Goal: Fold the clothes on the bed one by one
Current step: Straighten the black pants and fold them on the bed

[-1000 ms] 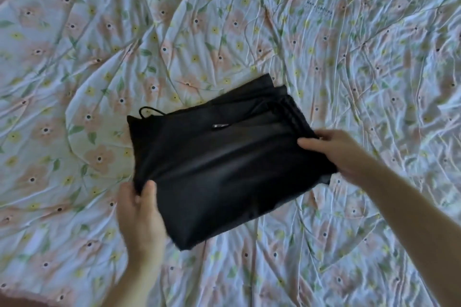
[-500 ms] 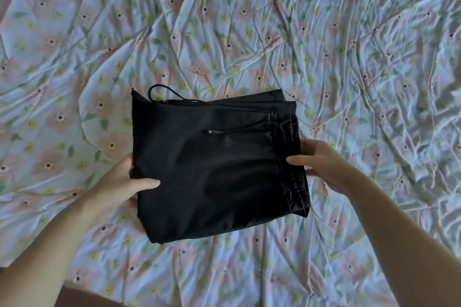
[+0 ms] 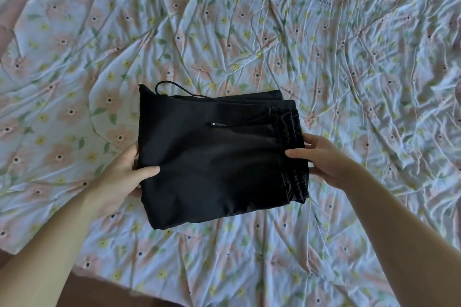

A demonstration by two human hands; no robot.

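A black garment point(image 3: 214, 157), folded into a thick rectangle, is in the middle of the view above the flowered bed sheet point(image 3: 349, 70). Its gathered waistband is on the right, a drawstring loop sticks out at the top left, and a small zip pull shows near the top. My left hand point(image 3: 124, 172) grips the left edge, thumb on top and fingers underneath. My right hand point(image 3: 321, 159) grips the right edge at the waistband the same way.
The wrinkled sheet with pink and yellow flowers covers the whole bed. Its near edge runs across the bottom left, with a brown floor point(image 3: 94, 291) below it. No other clothes are in view.
The folded garment has been turned from tilted to nearly square to me. My left hand moved from its lower corner to the middle of its left edge. Both hands keep hold.
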